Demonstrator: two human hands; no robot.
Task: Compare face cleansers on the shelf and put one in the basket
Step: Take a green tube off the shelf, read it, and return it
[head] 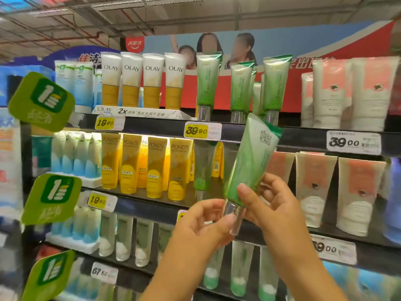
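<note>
- The right hand [271,205] grips the green tube [249,161] low on its body, thumb in front and fingers curled behind; the tube leans right, cap down.
- The left hand [204,224] pinches the clear cap [234,218] at the tube's bottom end.
- As I judge it, the task is midway: one cleanser is off the shelf and under inspection, so comparing is under way, but nothing is in a basket yet. No basket shows in view, so that step is left.
- Just beyond the hands, the middle shelf [152,205] carries yellow Pond's tubes [156,166] at left, one green tube in the centre and peach-and-white tubes [360,192] at right.
- The top shelf, farther up, holds Olay tubes [143,79] at left and more green tubes [275,83] standing above a yellow price tag [196,130] reading 39.90.
- Green promo signs [42,101] stick out at the left edge.
- Farthest off, a red-and-blue banner [325,38] runs above the shelving under a bare store ceiling [108,18] with metal trusses.
</note>
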